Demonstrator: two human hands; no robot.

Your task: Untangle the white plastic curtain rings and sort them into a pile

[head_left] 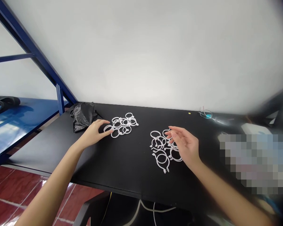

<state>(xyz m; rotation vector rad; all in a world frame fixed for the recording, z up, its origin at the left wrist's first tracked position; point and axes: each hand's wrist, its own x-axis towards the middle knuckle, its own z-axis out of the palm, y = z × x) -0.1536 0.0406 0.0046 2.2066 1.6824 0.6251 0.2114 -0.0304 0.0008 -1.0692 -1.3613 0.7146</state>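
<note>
White plastic curtain rings lie in two groups on a black tabletop [127, 163]. The left group [122, 122] has several overlapping rings, seemingly closed. My left hand [96, 131] is at its left edge, thumb and index finger apart on either side of an outer ring [108, 128]; I cannot tell if the thumb touches it. Over the right group [161, 157], where some rings show gaps between their knobbed ends, hovers my right hand [185, 144]. Its fingers are loosely bent, index stretched out, thumb near the other fingertips. Part of this group is hidden beneath that hand.
A crumpled black plastic bag [83, 116] sits at the back left. Clear-framed glasses [206, 114] and a small yellow bit [189, 113] lie near the white wall [141, 62]. Blue metal framing [44, 62] rises at left. A blurred pile [252, 163] covers the right side.
</note>
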